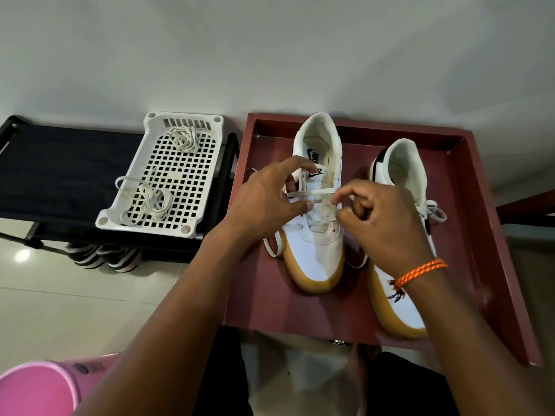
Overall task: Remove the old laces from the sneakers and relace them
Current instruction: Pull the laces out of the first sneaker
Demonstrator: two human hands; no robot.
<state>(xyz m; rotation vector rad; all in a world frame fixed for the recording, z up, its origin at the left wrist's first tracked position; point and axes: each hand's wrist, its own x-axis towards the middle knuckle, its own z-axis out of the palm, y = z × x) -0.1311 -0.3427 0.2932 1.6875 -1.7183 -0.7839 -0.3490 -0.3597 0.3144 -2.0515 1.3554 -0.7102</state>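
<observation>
Two white sneakers with gum soles stand side by side in a dark red tray (258,295). The left sneaker (315,250) is partly laced with a white lace (315,192) crossing its eyelets. My left hand (270,202) rests on that sneaker's left side, index finger on the tongue and thumb by the lace. My right hand (381,223) pinches the lace at the sneaker's right eyelets. The right sneaker (399,310) is laced, with a bow near its collar, and lies partly hidden under my right wrist.
A white perforated basket (180,175) holding two bundles of loose white laces (147,202) sits on a black shoe rack (60,175) at the left. Striped shoes (105,256) sit under the rack. A pink bucket (36,388) is at the lower left. A wall rises behind.
</observation>
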